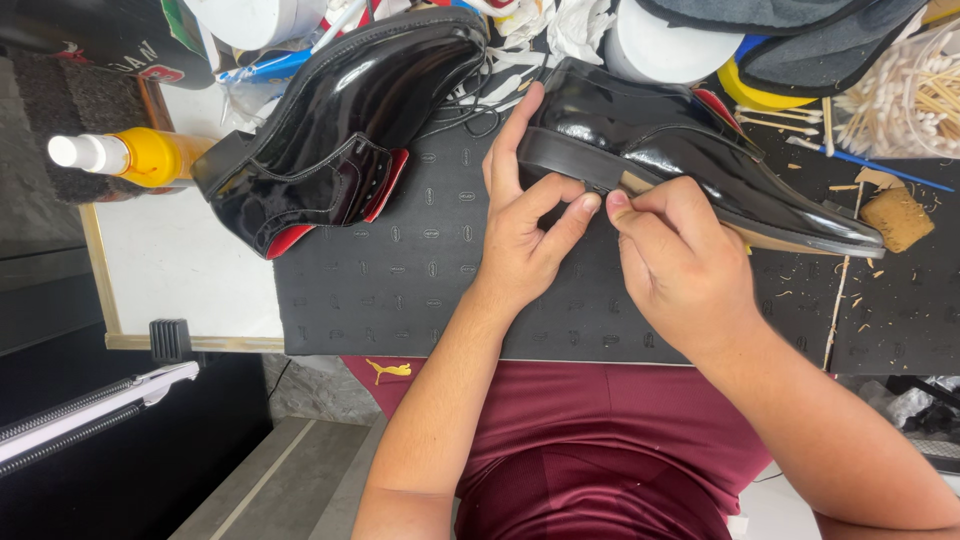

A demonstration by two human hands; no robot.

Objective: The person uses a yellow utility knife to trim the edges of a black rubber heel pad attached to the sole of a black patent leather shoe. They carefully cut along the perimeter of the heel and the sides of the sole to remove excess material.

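At the upper right of the dark patterned mat (400, 290) that covers the surface, a clear container (900, 100) holds a dense heap of cotton swabs, too many to count; beside it lie two grey insoles (800, 30) stacked one over the other and a white round tub (670, 45) whose contents cannot be seen. Two glossy black dress shoes are in view. The one being worked on (690, 165) lies on its side across the mat with the sole edge turned toward the person, heel to the left and toe to the right. The left hand (525, 220) rests against its heel, index finger stretched up along the back of the heel and thumb curled toward the sole edge, so its grip is loose and open rather than clamped. The right hand (680, 250) sits just beside it, thumb and forefinger pinched together on the sole edge near the heel; whether a small tool or strip is between them cannot be told. The second shoe (340, 130) lies well to the left, its red lining showing, partly off the mat. One yellow bottle with a white cap (125, 155) lies on its side at the far left. A tan sanding block (895, 215) and scattered shavings sit by the toe.
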